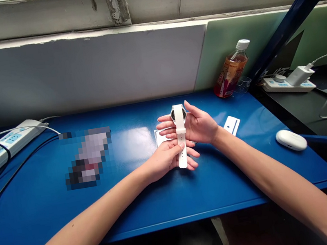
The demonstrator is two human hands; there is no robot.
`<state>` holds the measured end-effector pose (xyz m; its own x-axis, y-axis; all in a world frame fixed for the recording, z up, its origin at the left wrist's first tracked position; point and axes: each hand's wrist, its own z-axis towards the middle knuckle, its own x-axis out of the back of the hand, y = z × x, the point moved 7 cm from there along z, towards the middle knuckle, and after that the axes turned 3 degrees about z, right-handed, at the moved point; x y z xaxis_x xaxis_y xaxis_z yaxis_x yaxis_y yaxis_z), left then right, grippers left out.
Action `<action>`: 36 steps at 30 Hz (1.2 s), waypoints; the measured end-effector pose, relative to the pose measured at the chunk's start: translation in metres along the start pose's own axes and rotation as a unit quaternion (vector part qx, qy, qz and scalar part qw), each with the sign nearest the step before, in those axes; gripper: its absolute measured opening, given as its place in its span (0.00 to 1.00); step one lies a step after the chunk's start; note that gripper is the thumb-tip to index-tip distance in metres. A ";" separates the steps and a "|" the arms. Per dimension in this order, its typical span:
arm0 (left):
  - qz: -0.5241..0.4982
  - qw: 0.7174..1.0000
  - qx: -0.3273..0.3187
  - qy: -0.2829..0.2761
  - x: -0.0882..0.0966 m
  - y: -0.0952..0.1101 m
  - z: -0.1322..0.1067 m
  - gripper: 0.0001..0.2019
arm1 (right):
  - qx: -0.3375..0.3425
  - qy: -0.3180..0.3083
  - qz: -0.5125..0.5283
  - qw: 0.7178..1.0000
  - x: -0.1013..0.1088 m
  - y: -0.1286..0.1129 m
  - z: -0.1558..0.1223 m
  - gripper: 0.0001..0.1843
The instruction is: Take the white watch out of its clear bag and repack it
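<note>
A white smartwatch (180, 134) with a round dark face and a white strap lies across the fingers of my right hand (197, 127), which is held palm up with the fingers stretched out to the left. My left hand (165, 159) comes in from below and pinches the lower part of the strap between thumb and fingers. Both hands hover over the middle of the blue table (151, 199). A small white packet (161, 137) lies on the table right behind the hands.
A bottle of brown drink (231, 71) stands at the back right. A white card (232, 125) and a white earbud case (291, 140) lie right. White power strips sit at far left (5, 145) and right (284, 83). A blurred object (88, 157) lies left.
</note>
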<state>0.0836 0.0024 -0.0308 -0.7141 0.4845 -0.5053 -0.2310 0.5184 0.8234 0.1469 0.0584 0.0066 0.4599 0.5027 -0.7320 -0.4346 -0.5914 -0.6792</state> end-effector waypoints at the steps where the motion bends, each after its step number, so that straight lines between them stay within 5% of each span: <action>1: -0.004 1.000 -0.001 -0.002 0.000 0.000 0.000 0.14 | 0.002 0.001 0.000 1.000 0.000 0.000 0.000 0.40; 9: -0.004 0.999 0.013 0.029 0.001 0.002 0.000 0.12 | 0.041 0.034 0.029 0.998 0.006 -0.008 -0.002 0.34; 16: -0.063 0.998 0.009 -0.017 0.003 0.008 0.001 0.18 | 0.184 0.112 0.087 0.973 0.022 -0.035 -0.009 0.17; 21: -0.177 0.984 -0.006 0.005 0.005 0.018 -0.003 0.22 | 0.271 0.111 0.075 0.953 0.028 -0.052 -0.014 0.07; 28: -0.168 0.984 -0.050 0.013 0.000 0.027 -0.004 0.17 | 0.244 0.179 -0.099 0.948 0.023 -0.036 -0.011 0.17; 36: 0.019 0.997 -0.054 0.050 0.002 0.016 -0.003 0.16 | 0.218 0.136 -0.282 0.924 0.008 -0.025 -0.008 0.20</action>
<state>0.0759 0.0096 -0.0175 -0.7844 0.4269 -0.4500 -0.2693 0.4193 0.8670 0.1673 0.0723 0.0186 0.8608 0.4410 -0.2542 -0.3095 0.0568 -0.9492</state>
